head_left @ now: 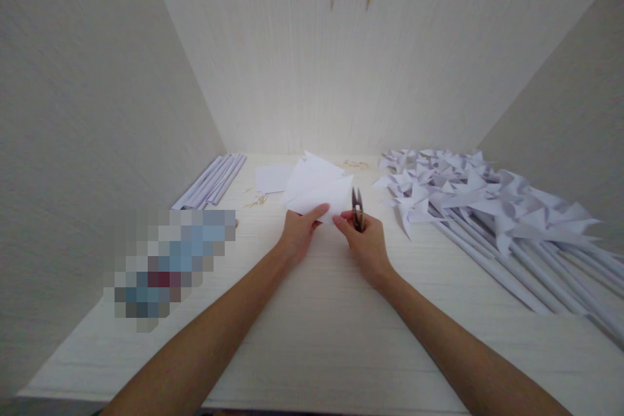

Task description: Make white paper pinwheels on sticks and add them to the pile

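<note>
Paper sheet lies on the surface just beyond both hands. The left hand pinches its near edge; the right hand, fingers closed around small snips, holds the blades upright beside the sheet's right edge. Farther right lie finished pinwheels.

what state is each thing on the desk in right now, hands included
left hand: pinching the near edge of the folded white paper sheet
right hand: gripping small metal snips, blades up
folded white paper sheet: creased, partly lifted off the pale wooden desk
small metal snips: blades look nearly closed
white paper pinwheels on rolled sticks: finished, piled at right
rolled white paper sticks: bare, lying together at left
flat white paper square: unfolded
</note>
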A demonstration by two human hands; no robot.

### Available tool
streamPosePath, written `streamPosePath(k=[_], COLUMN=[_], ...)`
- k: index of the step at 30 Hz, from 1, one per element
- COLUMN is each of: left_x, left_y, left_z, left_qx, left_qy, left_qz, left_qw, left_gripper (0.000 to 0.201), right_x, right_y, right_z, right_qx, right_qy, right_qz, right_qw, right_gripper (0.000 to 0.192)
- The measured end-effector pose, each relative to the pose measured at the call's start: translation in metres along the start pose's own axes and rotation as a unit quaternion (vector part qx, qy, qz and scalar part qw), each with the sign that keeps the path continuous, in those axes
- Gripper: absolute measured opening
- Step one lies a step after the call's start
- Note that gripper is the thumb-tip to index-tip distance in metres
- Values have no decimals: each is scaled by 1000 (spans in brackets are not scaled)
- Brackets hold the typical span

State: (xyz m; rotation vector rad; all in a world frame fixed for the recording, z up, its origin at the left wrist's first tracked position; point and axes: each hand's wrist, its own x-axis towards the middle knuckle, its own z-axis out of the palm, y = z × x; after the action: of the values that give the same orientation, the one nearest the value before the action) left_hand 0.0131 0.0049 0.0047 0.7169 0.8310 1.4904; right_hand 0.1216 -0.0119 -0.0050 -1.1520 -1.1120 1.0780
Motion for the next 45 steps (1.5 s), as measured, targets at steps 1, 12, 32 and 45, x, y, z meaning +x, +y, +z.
streamPosePath(k=[1, 12, 32, 45], left_x=[0, -2, -1, -1], left_y=[0, -4, -2, 0], left_z=[0, 2, 1, 2], left_qx=[0, 17, -48, -59], left_qy=[-1, 15, 33, 34], left_qz=[-2, 0, -33, -33], left_qw=[1000, 1000, 998, 997], left_gripper=[37, 30, 28, 30], right_x=[-1, -1, 0, 2], right_y=[1, -2, 1, 3], right_z=[0, -1, -2, -3], right_qx=[-30, -84, -102, -74], right_qy=[-18, -50, -47, -27], right_qz=[-14, -35, -51, -41], right_qw=[999, 995, 992, 996], right_gripper=[26, 21, 21, 18])
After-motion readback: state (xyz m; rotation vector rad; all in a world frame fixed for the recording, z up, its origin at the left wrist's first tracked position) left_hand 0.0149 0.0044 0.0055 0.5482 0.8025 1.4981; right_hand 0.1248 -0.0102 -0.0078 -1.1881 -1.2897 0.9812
